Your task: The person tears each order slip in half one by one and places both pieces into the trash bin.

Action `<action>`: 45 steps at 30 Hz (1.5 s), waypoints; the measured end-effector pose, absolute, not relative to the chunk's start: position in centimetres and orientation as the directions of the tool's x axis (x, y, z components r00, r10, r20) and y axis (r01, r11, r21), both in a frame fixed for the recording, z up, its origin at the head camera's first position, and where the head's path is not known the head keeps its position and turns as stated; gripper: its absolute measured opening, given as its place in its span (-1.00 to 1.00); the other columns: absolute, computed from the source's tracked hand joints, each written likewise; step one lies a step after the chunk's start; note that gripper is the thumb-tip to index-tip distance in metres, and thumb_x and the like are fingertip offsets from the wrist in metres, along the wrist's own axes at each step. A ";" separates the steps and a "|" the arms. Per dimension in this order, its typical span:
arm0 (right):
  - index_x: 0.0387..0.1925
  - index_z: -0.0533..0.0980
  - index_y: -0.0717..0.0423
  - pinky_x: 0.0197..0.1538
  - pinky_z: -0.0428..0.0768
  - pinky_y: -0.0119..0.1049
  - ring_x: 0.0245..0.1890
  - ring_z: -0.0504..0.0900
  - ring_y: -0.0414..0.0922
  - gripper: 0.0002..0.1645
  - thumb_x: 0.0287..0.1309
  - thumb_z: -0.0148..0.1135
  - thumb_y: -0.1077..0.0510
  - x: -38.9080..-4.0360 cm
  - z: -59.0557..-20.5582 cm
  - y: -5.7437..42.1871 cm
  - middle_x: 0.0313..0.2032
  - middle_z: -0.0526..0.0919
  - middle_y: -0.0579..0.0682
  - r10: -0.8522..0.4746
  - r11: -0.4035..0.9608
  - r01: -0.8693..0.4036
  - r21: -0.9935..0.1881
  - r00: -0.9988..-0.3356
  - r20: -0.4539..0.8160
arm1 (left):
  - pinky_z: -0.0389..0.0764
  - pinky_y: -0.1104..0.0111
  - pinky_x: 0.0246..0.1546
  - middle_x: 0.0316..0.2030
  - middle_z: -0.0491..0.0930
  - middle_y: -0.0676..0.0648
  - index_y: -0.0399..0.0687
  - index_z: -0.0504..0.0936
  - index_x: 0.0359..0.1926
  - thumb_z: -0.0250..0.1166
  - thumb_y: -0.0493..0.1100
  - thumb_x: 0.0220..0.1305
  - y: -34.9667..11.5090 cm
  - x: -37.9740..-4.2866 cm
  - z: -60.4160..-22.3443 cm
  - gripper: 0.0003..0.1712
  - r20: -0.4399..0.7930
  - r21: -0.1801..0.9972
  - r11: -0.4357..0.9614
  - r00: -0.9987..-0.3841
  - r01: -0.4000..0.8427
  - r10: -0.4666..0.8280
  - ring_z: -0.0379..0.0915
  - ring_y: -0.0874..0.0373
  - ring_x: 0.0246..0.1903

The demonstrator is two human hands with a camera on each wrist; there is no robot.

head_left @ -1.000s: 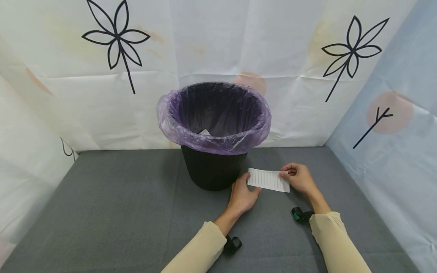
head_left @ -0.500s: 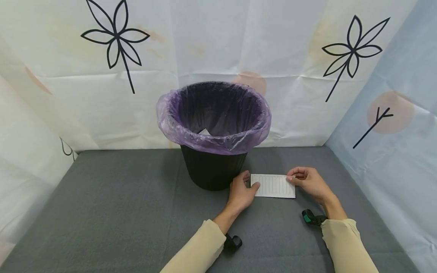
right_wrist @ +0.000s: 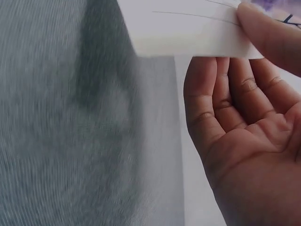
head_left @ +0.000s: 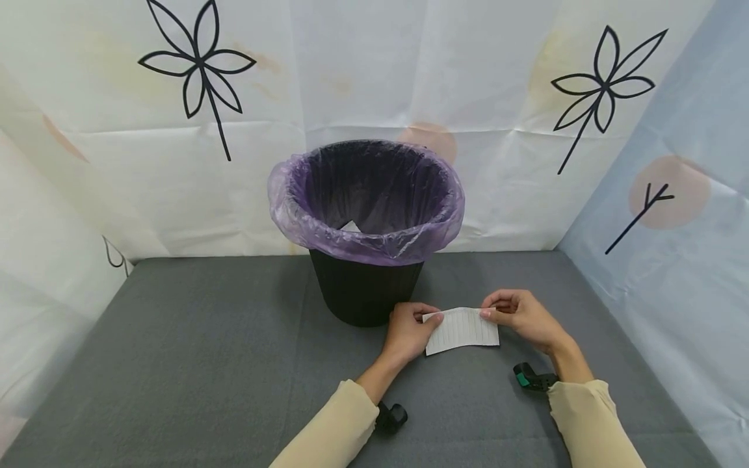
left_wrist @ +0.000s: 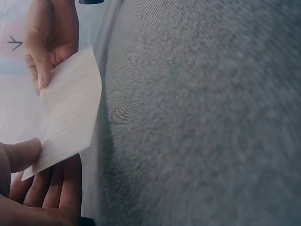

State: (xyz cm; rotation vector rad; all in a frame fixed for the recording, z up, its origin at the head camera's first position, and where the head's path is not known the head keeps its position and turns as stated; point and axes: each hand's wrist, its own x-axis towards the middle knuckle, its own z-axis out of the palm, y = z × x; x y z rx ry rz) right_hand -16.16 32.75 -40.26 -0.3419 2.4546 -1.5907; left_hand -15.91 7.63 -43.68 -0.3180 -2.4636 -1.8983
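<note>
Between both hands is a small white sheet of lined paper (head_left: 462,330), bowed slightly upward along its middle. My left hand (head_left: 407,330) pinches its left end, thumb on top and fingers beneath, as the left wrist view shows with the paper (left_wrist: 73,108) raised off the grey surface. At the upper right corner my right hand (head_left: 523,317) pinches the sheet between thumb and fingers. In the right wrist view the thumb (right_wrist: 268,35) lies over the paper's edge, with the other fingers curled behind it.
A black bin (head_left: 365,286) lined with a purple plastic bag (head_left: 374,246) stands just behind my left hand. A bit of white paper (head_left: 351,227) shows inside it. Grey cloth (head_left: 205,364) covers the table; printed white sheets (head_left: 497,84) hang behind and at the sides.
The paper first shifted right and toward me, lying flat; now it has moved slightly left and nearer, bowed. My left thumb has come over its left end, and both hands followed.
</note>
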 end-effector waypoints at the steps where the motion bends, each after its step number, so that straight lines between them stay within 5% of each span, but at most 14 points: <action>1: -0.09 0.55 0.45 -0.25 0.63 -0.25 -0.34 0.62 -0.18 -0.74 0.36 0.28 0.27 -16.1 -40.2 32.5 -0.26 0.67 0.14 -0.303 0.390 -0.090 -0.916 -0.952 -0.036 | 0.53 0.43 -0.33 -0.29 0.73 0.00 -0.16 0.81 -0.23 0.42 -0.22 0.30 7.4 -15.8 -43.6 -0.90 0.143 0.950 0.257 -0.978 0.178 0.149 0.47 0.34 -0.39; 16: -0.16 0.67 0.30 -0.23 0.66 -0.25 -0.32 0.68 -0.13 -0.86 0.29 0.35 0.29 -14.6 -39.3 28.3 -0.26 0.72 0.12 -0.359 0.369 -0.252 -0.895 -0.926 0.113 | 0.27 0.46 -0.63 -0.69 0.40 0.08 -0.14 0.81 -0.26 0.40 -0.24 0.32 3.2 -13.2 -41.6 -0.92 0.234 0.926 0.262 -0.959 0.270 0.162 0.17 0.35 -0.68; 30: -0.22 0.71 0.25 -0.30 0.64 -0.31 -0.32 0.67 -0.13 -0.91 0.24 0.38 0.33 -14.1 -38.5 24.1 -0.27 0.74 0.06 -0.404 0.332 -0.348 -0.877 -0.893 0.201 | 0.29 0.46 -0.66 -0.62 0.53 0.04 -0.19 0.80 -0.25 0.39 -0.28 0.32 -1.6 -12.0 -39.7 -0.92 0.221 0.940 0.215 -0.954 0.264 0.204 0.24 0.30 -0.69; 35: -0.24 0.72 0.25 -0.35 0.63 -0.31 -0.37 0.66 -0.13 -0.92 0.23 0.39 0.32 -14.1 -38.5 22.7 -0.28 0.74 0.07 -0.406 0.331 -0.326 -0.885 -0.896 0.178 | 0.19 0.46 -0.67 -0.70 0.37 0.05 -0.16 0.81 -0.26 0.40 -0.28 0.31 -2.7 -12.0 -39.4 -0.93 0.192 0.942 0.240 -0.964 0.233 0.185 0.13 0.31 -0.71; 45: -0.30 0.74 0.23 -0.48 0.54 -0.36 -0.54 0.56 -0.18 -0.92 0.22 0.43 0.26 -13.9 -38.6 19.8 -0.37 0.74 0.02 -0.348 0.361 -0.302 -0.882 -0.922 0.173 | 0.33 0.45 -0.67 -0.45 0.69 -0.07 -0.21 0.79 -0.26 0.39 -0.31 0.30 -5.4 -12.2 -39.3 -0.93 0.139 0.956 0.227 -0.969 0.185 0.203 0.33 0.26 -0.68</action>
